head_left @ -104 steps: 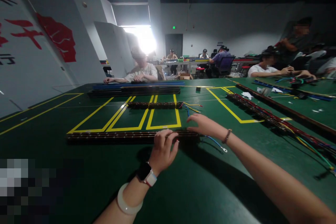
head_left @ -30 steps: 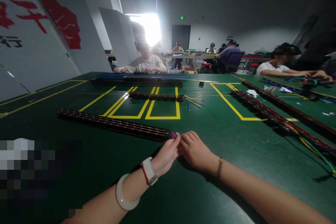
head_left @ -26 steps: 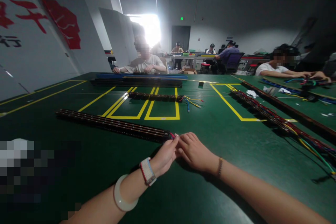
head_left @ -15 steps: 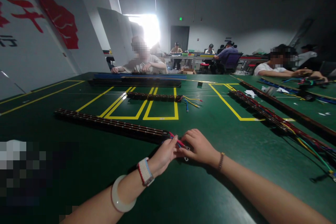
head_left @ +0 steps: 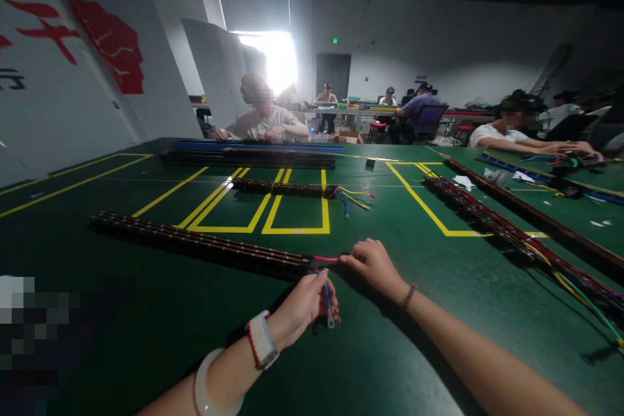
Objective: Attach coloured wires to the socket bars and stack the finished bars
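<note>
A long dark bar with rows of wires along its top point(head_left: 205, 242) lies at a slant on the table, its wire end toward my hands. My left hand point(head_left: 305, 305) is closed on a blue wire point(head_left: 327, 289) that hangs down to a metal ring lug point(head_left: 331, 320). Some red shows by its fingers. To the right, my right hand point(head_left: 373, 268) pinches the red wire point(head_left: 325, 259), drawn out straight from the bar's end. The far tip of the red wire is hidden in my fingers.
A shorter wired bar point(head_left: 283, 187) with loose yellow and blue leads lies ahead on the green table point(head_left: 409, 351). Long wired bars point(head_left: 492, 218) run along the right side. Dark and blue rails point(head_left: 253, 157) lie at the far edge, before a seated person point(head_left: 273, 120).
My hands have parted. The right hand has drawn the red wire to the right, while the left has moved slightly left and down with the blue wire, its lug now hanging.
</note>
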The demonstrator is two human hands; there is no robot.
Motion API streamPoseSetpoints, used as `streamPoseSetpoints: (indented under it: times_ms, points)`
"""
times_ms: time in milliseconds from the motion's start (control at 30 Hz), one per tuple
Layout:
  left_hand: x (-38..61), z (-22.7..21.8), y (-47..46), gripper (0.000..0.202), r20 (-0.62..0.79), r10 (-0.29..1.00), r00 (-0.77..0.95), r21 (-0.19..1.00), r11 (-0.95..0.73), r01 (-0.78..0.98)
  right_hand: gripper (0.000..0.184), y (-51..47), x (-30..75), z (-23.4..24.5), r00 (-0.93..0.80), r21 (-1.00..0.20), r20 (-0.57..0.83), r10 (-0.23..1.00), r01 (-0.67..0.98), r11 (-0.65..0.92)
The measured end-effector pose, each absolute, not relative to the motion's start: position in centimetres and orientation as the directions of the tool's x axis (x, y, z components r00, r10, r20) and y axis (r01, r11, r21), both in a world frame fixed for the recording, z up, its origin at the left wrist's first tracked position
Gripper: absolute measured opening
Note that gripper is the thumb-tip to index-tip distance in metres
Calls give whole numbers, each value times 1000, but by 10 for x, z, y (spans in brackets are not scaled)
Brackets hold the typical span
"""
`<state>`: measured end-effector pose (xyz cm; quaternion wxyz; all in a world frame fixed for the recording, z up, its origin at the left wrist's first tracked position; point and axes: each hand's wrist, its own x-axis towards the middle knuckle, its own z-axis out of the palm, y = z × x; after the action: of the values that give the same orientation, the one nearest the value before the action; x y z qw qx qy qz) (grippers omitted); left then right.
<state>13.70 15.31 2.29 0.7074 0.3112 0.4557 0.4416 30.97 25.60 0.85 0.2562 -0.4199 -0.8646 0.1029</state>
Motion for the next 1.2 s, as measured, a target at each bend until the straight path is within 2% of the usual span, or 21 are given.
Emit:
streamPoseSetpoints:
  times_ms: [233, 500, 700, 833, 967, 1067, 1133, 1200]
  points:
    - [134, 26, 154, 32, -394, 887, 239, 830, 455, -321, 43, 281, 306, 5, -491, -538, 307, 815, 617, 574]
    - [136, 22, 158, 34, -393, 882, 261, 791, 469, -393, 41, 279, 306, 4, -484, -539, 276, 830, 637, 551]
    - [136, 21, 156, 33, -383, 883, 270, 786, 465, -408, 29, 274, 308, 9, -545, -660, 278, 791, 490, 570]
    - [134, 21, 154, 34, -410, 870, 275, 793, 489, -364, 24, 268, 308, 13, -562, -674, 291, 774, 454, 583]
    - [133, 24, 155, 38, -434, 861, 264, 822, 499, -274, 20, 263, 312, 14, -488, -670, 424, 763, 398, 627]
    - [131, 30, 159, 40, -482, 841, 246, 843, 522, -132, 18, 256, 313, 20, -379, -705, 524, 762, 308, 638]
    - [127, 33, 164, 41, -520, 817, 249, 843, 538, -6, 19, 246, 311, 36, -360, -776, 500, 788, 217, 592]
    - [123, 34, 169, 45, -551, 795, 254, 834, 536, 134, 21, 230, 306, 64, -415, -887, 388, 823, 72, 455]
